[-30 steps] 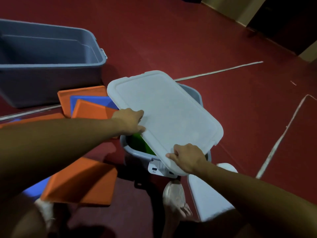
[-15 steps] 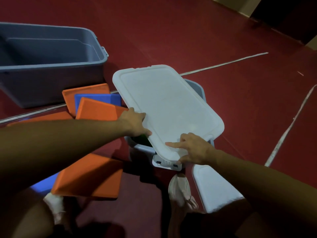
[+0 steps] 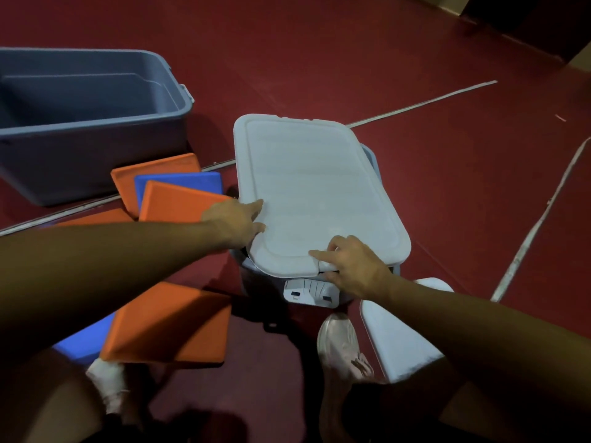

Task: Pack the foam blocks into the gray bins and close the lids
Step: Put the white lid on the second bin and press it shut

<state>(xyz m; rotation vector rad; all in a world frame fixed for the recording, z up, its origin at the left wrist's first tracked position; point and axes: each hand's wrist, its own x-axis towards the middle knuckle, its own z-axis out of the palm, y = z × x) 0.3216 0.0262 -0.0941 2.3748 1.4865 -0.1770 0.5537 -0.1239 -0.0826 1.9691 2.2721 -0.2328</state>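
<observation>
The lid (image 3: 315, 193) is lying on top of the near bin (image 3: 371, 156), its long axis running away from the person and skewed a little, so the bin's rim is peeking out past the far right corner and a dark gap is showing at the near left corner. Both hands are working the near short end. The left hand (image 3: 238, 223) is reaching in from the left, fingers straight and flat, pressing on the lid's left edge and curling round nothing. The right hand (image 3: 353, 266) is the nearer one to the latch (image 3: 311, 290) (the white clip hanging just below the near rim); its forefinger is stretching across the lid's near edge while the thumb is sitting under that edge, so it is pinching the lid's lip there.

The lid probably needs squaring to the rim and pressing down before the latch can catch.

Orange blocks (image 3: 169, 322) and blue ones (image 3: 179, 183) are lying on the floor (image 3: 351, 59) to the left, unpacked, near the open bin (image 3: 92, 123). A second lid (image 3: 399, 330) is lying by the right foot.
</observation>
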